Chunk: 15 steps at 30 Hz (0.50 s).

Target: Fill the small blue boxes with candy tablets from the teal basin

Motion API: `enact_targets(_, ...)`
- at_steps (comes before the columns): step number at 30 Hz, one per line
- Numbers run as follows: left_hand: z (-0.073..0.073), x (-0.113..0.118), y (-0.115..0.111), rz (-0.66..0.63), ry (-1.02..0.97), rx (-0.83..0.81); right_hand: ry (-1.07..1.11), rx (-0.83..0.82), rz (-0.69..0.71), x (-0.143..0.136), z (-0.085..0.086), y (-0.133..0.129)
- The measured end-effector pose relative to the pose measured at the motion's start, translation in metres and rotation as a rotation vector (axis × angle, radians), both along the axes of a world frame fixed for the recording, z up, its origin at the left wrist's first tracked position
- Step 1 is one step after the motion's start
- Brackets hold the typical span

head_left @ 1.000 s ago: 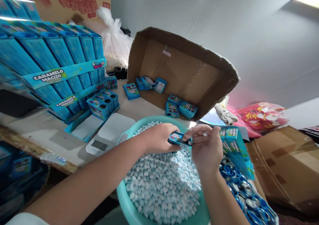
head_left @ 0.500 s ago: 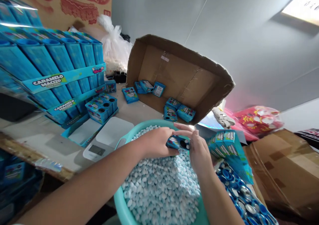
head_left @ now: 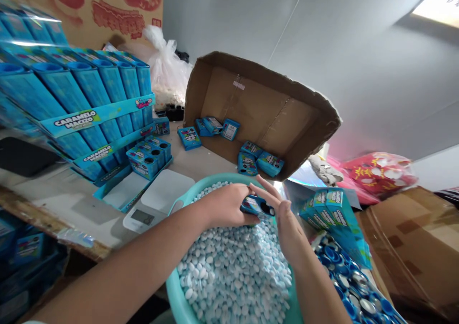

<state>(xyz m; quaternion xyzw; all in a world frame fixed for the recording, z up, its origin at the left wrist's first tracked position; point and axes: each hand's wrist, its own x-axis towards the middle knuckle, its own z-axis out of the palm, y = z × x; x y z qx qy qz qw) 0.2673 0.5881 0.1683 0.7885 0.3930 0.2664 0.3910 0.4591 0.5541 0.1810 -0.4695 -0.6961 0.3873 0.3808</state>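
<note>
A teal basin [head_left: 174,286] full of small pale blue and white candies [head_left: 233,271] stands in front of me. Over its far part, my left hand [head_left: 229,204] grips a small blue box [head_left: 255,204] with a dark round hole in its face. Pale candies show at the box's right end. My right hand [head_left: 287,219] is at that end, its fingers stretched out beside and above the box; its palm side is partly hidden. Left of the basin lies a white scale [head_left: 143,216] with a small display.
Blue display boxes [head_left: 107,99] are stacked at the left, near a tray of small boxes [head_left: 148,156]. Behind the basin, a tilted carton [head_left: 258,104] holds several blue boxes. Blue and silver lids [head_left: 344,271] and an upright blue carton [head_left: 333,209] are at the right.
The view has shifted slightly, moving the scene a little right in the picture. My right hand's fingers have lifted slightly and stretched further. My left hand still grips the box.
</note>
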Motion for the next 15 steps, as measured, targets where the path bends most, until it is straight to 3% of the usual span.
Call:
enact_targets(5, 0.001, 0.000, -0.001, -0.011, -0.019, 0.043, -0.033, 0.201, -0.222, 0.008, -0.011, -0.002)
enact_targets(15, 0.002, 0.000, -0.002, 0.007, 0.008, 0.053, -0.165, 0.323, -0.359, 0.013, -0.015, -0.002)
